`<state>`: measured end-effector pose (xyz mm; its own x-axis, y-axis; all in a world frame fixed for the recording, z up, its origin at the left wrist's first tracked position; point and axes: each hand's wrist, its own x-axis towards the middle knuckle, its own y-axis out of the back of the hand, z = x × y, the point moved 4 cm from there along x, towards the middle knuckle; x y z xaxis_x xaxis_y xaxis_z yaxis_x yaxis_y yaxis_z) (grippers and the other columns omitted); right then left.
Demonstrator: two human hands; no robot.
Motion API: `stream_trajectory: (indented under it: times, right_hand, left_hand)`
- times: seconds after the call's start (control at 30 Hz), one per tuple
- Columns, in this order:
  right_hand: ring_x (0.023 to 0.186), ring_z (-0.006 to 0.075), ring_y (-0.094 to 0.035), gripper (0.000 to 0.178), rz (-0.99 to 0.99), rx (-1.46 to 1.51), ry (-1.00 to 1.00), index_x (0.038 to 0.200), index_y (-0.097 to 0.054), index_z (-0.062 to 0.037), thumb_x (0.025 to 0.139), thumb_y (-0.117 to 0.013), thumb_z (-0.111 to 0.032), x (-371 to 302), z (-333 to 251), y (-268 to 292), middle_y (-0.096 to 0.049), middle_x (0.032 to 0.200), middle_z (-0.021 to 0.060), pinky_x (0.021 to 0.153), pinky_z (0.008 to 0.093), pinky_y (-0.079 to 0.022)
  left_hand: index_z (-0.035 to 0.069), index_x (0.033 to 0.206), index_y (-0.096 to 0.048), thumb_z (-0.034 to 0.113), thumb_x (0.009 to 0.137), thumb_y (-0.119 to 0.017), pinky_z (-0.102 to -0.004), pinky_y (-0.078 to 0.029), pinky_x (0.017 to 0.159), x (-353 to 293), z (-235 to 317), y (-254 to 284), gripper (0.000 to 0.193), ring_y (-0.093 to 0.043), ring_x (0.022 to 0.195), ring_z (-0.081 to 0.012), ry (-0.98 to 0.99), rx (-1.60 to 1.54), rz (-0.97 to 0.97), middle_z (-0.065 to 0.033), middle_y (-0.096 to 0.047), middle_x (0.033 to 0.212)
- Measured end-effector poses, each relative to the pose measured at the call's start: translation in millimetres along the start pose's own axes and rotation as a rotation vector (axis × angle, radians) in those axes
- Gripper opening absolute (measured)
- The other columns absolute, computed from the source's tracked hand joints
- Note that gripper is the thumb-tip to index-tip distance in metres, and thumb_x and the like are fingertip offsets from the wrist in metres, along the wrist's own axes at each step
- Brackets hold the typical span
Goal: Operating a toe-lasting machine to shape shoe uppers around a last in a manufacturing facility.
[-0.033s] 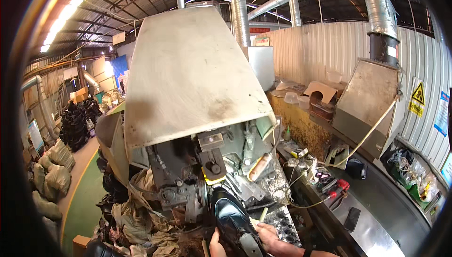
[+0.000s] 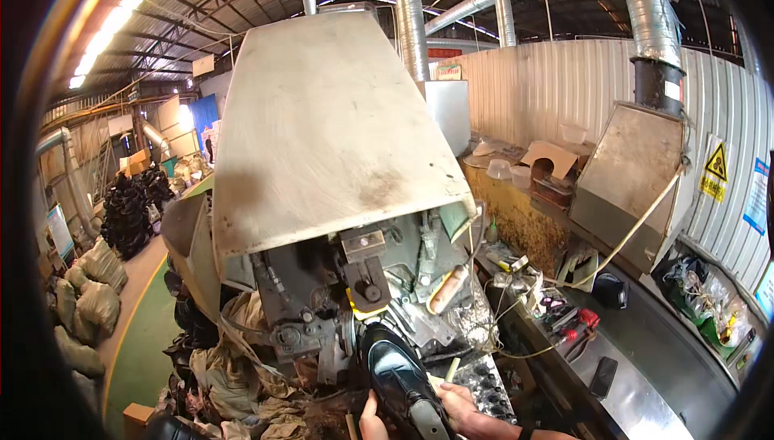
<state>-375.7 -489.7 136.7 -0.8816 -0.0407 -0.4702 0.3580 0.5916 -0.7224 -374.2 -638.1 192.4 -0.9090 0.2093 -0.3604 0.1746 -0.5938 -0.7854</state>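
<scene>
A black shoe [image 2: 397, 369] points its toe away from me, up against the working parts of a machine [image 2: 363, 279]. Fingers of my left hand [image 2: 371, 419] are closed along the shoe's left side, and the rest of that hand falls below the picture's edge. On the other side, my right hand [image 2: 466, 412] grips the shoe near its opening, with a dark band at the wrist. A grey piece [image 2: 427, 419] shows inside the heel end of the shoe. The spot where the toe meets the machine is partly hidden.
A large pale metal hood [image 2: 339, 133] hangs over the machine. Crumpled cloth [image 2: 242, 359] lies at the left. To the right, a metal bench carries a phone [image 2: 603, 375], a red tool [image 2: 582, 324] and a thin cable. Stuffed sacks [image 2: 98, 311] stand farther left.
</scene>
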Motion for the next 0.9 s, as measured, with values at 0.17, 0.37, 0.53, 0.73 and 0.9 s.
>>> stream_trajectory:
  times: [0.17,0.37,0.53,0.73,0.9]
  right_hand:
    - [0.078,0.0175,-0.068,0.023,0.126,-0.059,0.099,0.119,-0.063,-0.0060,0.098,-0.064,-0.015,33,6,1,-0.071,0.095,0.0063,0.071,0.0335,-0.058]
    - [0.098,0.0180,-0.065,0.028,0.100,-0.252,0.247,0.121,-0.067,-0.0003,0.096,-0.054,-0.001,45,-7,-6,-0.070,0.113,0.0074,0.088,0.0331,-0.054]
    - [0.092,0.0179,-0.066,0.025,0.072,-0.162,0.228,0.117,-0.069,-0.0001,0.096,-0.056,-0.002,51,-3,-5,-0.071,0.108,0.0075,0.080,0.0326,-0.056]
    - [0.090,0.0175,-0.067,0.027,0.111,-0.169,0.173,0.118,-0.068,0.0009,0.093,-0.058,0.001,56,-3,-5,-0.071,0.107,0.0079,0.079,0.0302,-0.056]
    - [0.092,0.0195,-0.066,0.030,0.117,-0.181,0.295,0.123,-0.062,-0.0015,0.093,-0.063,-0.007,89,8,16,-0.069,0.107,0.0086,0.080,0.0329,-0.055]
  left_hand:
    - [0.005,0.121,-0.066,0.042,0.102,-0.050,-0.0389,-0.051,0.096,48,-8,39,0.045,-0.064,0.105,-0.0276,0.115,0.015,0.105,-0.0100,-0.069,0.115]
    - [0.005,0.121,-0.065,0.042,0.102,-0.049,-0.0384,-0.052,0.094,60,-6,29,0.044,-0.065,0.103,-0.0271,0.117,-0.019,0.168,-0.0100,-0.069,0.114]
    - [0.004,0.120,-0.065,0.038,0.103,-0.044,-0.0396,-0.051,0.096,65,-13,36,0.044,-0.064,0.105,-0.0295,0.124,-0.051,0.167,-0.0121,-0.069,0.115]
    - [0.003,0.115,-0.066,0.035,0.102,-0.039,-0.0417,-0.050,0.095,60,-12,29,0.044,-0.064,0.104,-0.0322,0.078,-0.062,0.259,-0.0156,-0.069,0.113]
    - [0.000,0.112,-0.068,0.033,0.100,-0.052,-0.0386,-0.054,0.087,79,-23,46,0.038,-0.066,0.096,-0.0285,-0.056,0.007,0.294,-0.0135,-0.070,0.107]
